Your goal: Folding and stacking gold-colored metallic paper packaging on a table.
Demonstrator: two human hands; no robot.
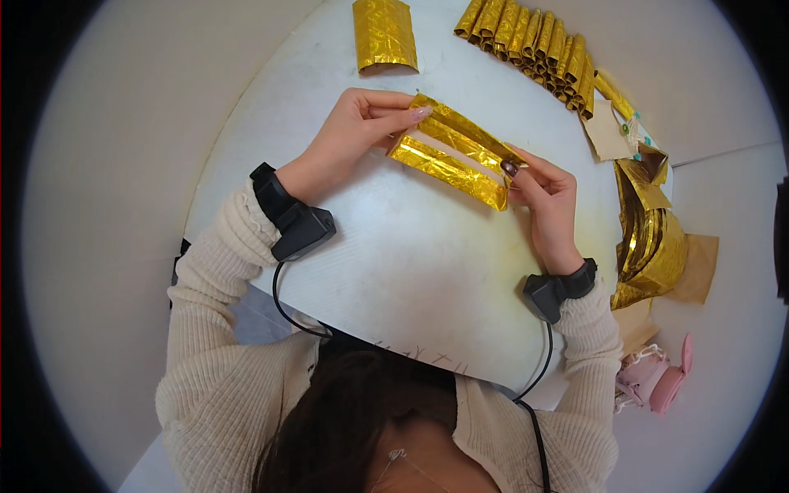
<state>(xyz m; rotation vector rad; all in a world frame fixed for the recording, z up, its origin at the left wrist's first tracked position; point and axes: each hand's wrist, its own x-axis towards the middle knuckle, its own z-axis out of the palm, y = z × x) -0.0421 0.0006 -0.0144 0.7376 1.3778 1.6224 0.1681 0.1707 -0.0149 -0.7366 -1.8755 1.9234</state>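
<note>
Paper (448, 149), gold and folded, is held over the middle of the white table (394, 271). The left hand (362, 131) pinches one end and the right hand (551, 193) the other, fingers clamped on it, maybe so it stays straight. Gold rolls (523, 33) sit on the table's far right side, perhaps to save room.

Passage open over white tabletop (427, 275), frame centre, below folded gold piece (448, 174). Gold rolls (538, 41) block upper right; gold stack (657, 246) crowds right. Curved gold sheet (385, 37) obstructs top, left of centre.
</note>
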